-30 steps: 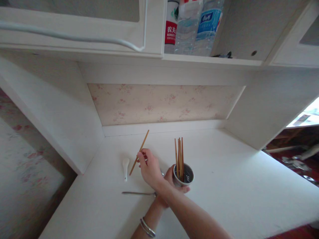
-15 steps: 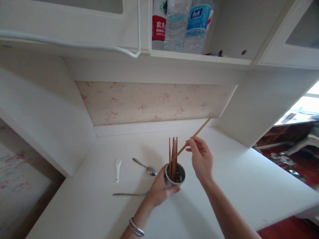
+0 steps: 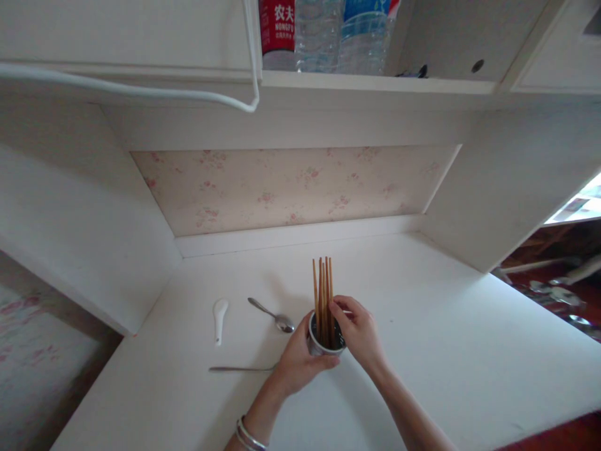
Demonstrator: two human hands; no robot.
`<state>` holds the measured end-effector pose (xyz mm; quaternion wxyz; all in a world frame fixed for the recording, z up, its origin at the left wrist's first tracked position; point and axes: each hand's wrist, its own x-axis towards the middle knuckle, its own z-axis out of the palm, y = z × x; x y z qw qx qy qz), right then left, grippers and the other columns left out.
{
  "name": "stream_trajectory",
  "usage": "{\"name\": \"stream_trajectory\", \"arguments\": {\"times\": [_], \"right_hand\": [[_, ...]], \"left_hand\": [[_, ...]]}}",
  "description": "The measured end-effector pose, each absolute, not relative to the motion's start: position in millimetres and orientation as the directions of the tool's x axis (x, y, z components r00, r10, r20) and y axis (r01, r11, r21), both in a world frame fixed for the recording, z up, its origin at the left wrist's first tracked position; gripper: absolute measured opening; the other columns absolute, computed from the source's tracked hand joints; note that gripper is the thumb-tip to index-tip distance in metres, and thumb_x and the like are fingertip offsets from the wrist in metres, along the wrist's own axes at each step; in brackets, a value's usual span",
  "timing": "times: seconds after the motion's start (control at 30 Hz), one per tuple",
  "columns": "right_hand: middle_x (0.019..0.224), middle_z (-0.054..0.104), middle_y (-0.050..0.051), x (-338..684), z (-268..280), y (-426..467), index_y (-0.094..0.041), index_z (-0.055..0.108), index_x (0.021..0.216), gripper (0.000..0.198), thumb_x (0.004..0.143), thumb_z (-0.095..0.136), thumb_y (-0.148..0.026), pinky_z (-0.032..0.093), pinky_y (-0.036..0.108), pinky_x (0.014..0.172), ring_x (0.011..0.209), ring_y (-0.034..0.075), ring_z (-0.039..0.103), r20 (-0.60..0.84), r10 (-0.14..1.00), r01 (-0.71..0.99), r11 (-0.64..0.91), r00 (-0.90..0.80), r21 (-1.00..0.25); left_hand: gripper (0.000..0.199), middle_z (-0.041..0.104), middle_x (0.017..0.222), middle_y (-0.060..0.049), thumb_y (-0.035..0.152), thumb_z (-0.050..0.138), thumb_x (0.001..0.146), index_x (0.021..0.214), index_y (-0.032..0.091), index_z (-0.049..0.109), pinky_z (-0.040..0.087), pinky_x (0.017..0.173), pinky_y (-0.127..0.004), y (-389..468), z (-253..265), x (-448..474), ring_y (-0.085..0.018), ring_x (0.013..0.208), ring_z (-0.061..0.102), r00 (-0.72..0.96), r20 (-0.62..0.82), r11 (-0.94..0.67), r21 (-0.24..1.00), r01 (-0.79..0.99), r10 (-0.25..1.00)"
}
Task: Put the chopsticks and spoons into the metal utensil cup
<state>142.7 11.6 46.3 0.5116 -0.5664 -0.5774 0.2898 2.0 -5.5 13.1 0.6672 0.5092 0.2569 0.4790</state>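
My left hand (image 3: 298,358) is wrapped around a metal cup (image 3: 327,352) and tilts its mouth slightly toward me. Several wooden chopsticks (image 3: 322,288) stand upright in it, bunched at the left side. Over the right rim, my right hand (image 3: 360,329) pinches at the chopsticks with thumb and forefinger; its other fingers are curled. To the left of the cup lie a white soup spoon (image 3: 219,319) and a metal spoon (image 3: 282,322). A thin metal handle (image 3: 241,369) runs toward my left wrist, where its other end is hidden.
The white countertop (image 3: 446,326) is walled by cabinet panels on both sides and a floral back panel (image 3: 300,188). An open shelf above holds plastic bottles (image 3: 319,37). A white cable (image 3: 141,92) hangs below the upper cabinet at left.
My right hand has moved left and down to the cup, and the chopstick it held slanted now stands among the others. My left hand keeps its hold. The view has shifted slightly.
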Motion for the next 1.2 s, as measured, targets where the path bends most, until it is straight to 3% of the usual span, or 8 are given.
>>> {"name": "stream_trajectory", "arguments": {"times": [0.1,0.23,0.43,0.6,0.73,0.83,0.97,1.2], "right_hand": [[0.09,0.069,0.009,147.1,41.3,9.5,-0.018,0.066,0.091,0.031,0.084,0.055,-0.046,0.055,0.035,0.072,0.08,0.023,0.065,0.213,0.966,0.275,0.168,0.143,-0.947],[0.116,0.063,0.01,156.7,29.6,-0.9,-0.023,0.055,0.122,0.044,0.085,0.054,-0.048,0.048,0.042,0.092,0.107,0.026,0.059,0.14,0.989,0.083,0.136,0.043,-0.987],[0.14,0.046,0.01,154.1,1.8,-20.0,-0.028,0.027,0.141,0.087,0.07,0.072,-0.049,0.033,0.046,0.107,0.129,0.029,0.042,0.209,0.961,-0.173,0.179,-0.181,-0.969],[0.129,0.055,0.011,146.8,0.0,-21.0,-0.025,0.04,0.132,0.07,0.071,0.074,-0.036,0.039,0.047,0.102,0.12,0.031,0.05,0.235,0.959,-0.173,0.208,-0.16,-0.963],[0.128,0.056,0.01,148.7,1.5,-19.3,-0.027,0.042,0.131,0.07,0.069,0.075,-0.035,0.039,0.049,0.102,0.119,0.032,0.051,0.23,0.962,-0.185,0.202,-0.145,-0.962],[0.128,0.057,0.011,150.2,-0.5,-18.2,-0.026,0.043,0.13,0.071,0.068,0.076,-0.035,0.037,0.05,0.102,0.119,0.032,0.052,0.232,0.962,-0.182,0.205,-0.144,-0.962],[0.128,0.056,0.012,151.8,-5.3,-17.2,-0.024,0.042,0.131,0.072,0.068,0.076,-0.035,0.035,0.051,0.104,0.119,0.031,0.051,0.221,0.965,-0.154,0.199,-0.138,-0.968],[0.126,0.058,0.011,151.1,-7.1,-16.7,-0.023,0.044,0.131,0.075,0.065,0.079,-0.035,0.036,0.049,0.103,0.118,0.03,0.052,0.216,0.971,-0.179,0.196,-0.101,-0.964]], "left_hand": [[0.081,0.053,0.132,-0.013,0.018,0.083,0.058,0.129,0.019,0.045,0.031,0.109,-0.046,-5.6,16.9,1.9,-0.03,0.124,0.047,0.409,0.148,0.007,0.936,-0.353,0.901],[0.08,0.052,0.132,-0.012,0.022,0.083,0.059,0.13,0.02,0.045,0.033,0.108,-0.046,-7.5,22.8,3.4,-0.03,0.124,0.047,0.422,0.16,-0.006,0.939,-0.343,0.892],[0.076,0.052,0.131,-0.013,0.026,0.078,0.065,0.133,0.02,0.043,0.038,0.105,-0.042,-9.9,22.7,3.8,-0.028,0.12,0.05,0.358,0.225,-0.183,0.972,-0.148,0.906],[0.068,0.042,0.141,-0.012,0.031,0.071,0.073,0.135,0.023,0.045,0.025,0.113,-0.042,-13.3,23.8,-17.1,-0.027,0.133,0.034,0.382,0.242,-0.333,0.923,0.194,0.892],[0.061,0.043,0.141,-0.009,0.033,0.062,0.08,0.137,0.026,0.042,0.028,0.112,-0.041,-4.8,34.2,-52.4,-0.023,0.131,0.039,0.428,0.133,-0.324,0.852,0.411,0.894],[0.039,0.055,0.129,-0.007,0.021,0.048,0.086,0.125,0.024,0.055,0.035,0.107,-0.039,15.1,38.3,-81.0,-0.02,0.12,0.05,0.344,0.152,-0.344,0.711,0.614,0.927],[0.047,0.058,0.125,-0.006,0.002,0.039,0.082,0.121,0.022,0.058,0.038,0.103,-0.037,40.5,31.7,-107.1,-0.019,0.118,0.05,0.42,0.181,-0.457,0.359,0.814,0.889],[0.033,0.065,0.1,-0.008,0.006,0.038,0.085,0.1,0.019,0.064,0.042,0.089,-0.036,50.2,19.0,-108.4,-0.021,0.098,0.057,0.495,0.061,-0.496,-0.001,0.868,0.867]]}}
